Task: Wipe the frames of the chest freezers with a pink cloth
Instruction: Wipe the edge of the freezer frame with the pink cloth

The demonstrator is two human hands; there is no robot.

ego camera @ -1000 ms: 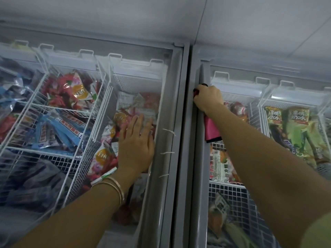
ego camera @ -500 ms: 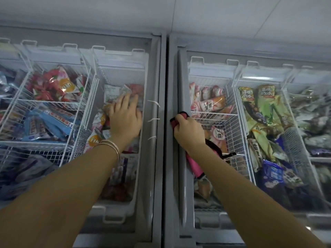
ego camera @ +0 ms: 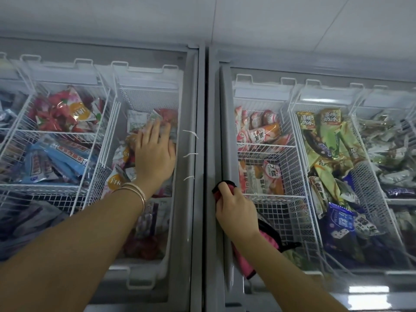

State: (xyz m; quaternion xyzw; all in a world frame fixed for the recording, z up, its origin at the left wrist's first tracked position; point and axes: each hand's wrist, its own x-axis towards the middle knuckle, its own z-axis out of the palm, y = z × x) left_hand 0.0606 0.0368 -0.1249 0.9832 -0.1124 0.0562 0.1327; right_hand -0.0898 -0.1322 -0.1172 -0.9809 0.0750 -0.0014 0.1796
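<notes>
Two chest freezers stand side by side under a white wall, the left freezer's frame (ego camera: 191,154) touching the right freezer's frame (ego camera: 213,143) at frame centre. The left hand (ego camera: 155,154) lies flat, fingers spread, on the left glass lid (ego camera: 67,122). The right hand (ego camera: 236,210), clenched around the pink cloth (ego camera: 244,262), presses it on the right freezer's frame at lower centre, lower than 0.5 s earlier.

White wire baskets (ego camera: 265,167) hold packaged frozen goods. Far-left section: red-and-orange packets (ego camera: 65,111) in rear compartment, blue packets (ego camera: 56,161) in front of them. Right side: pink-and-orange ice cream wrappers (ego camera: 261,131) at rear of nearest basket, more of same in compartment just in front. Next basket over: green wrappers (ego camera: 326,136) piled, dark blue packets (ego camera: 342,224) nearer camera. Far-right basket: greyish-green packets (ego camera: 387,145), print unreadable. White tiled wall (ego camera: 202,16) behind. Three white cable ties (ego camera: 190,154) on grey strip.
</notes>
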